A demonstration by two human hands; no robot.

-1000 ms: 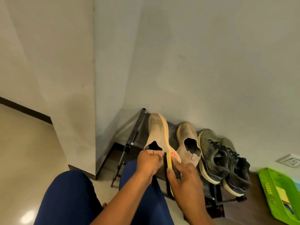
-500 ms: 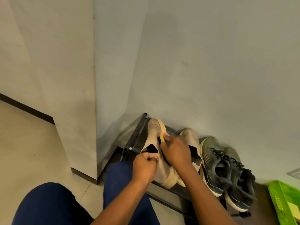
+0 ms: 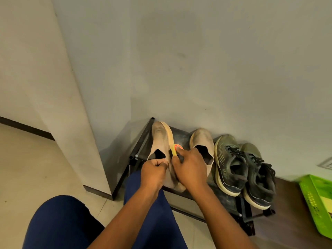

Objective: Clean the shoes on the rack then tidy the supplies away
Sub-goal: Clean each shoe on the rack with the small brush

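Observation:
A beige slip-on shoe (image 3: 160, 139) lies tilted on its side at the left end of the black shoe rack (image 3: 142, 141). My left hand (image 3: 154, 174) grips its heel collar. My right hand (image 3: 190, 169) holds a yellow brush (image 3: 174, 150) with dark bristles and a red sticker, pressed against the shoe's sole edge. The second beige shoe (image 3: 202, 141) stands just right of it, partly hidden by my right hand. A pair of dark olive sneakers (image 3: 231, 162) fills the rack's right end.
A green plastic basket (image 3: 316, 200) sits on the brown floor strip at the far right. A wall corner juts out left of the rack. My knees in blue trousers (image 3: 59, 223) fill the foreground, close to the rack's front rail.
My right hand pushed the brush from the shoe's heel toward its toe, then drew it back to the middle of the sole edge. My left hand kept its grip on the heel.

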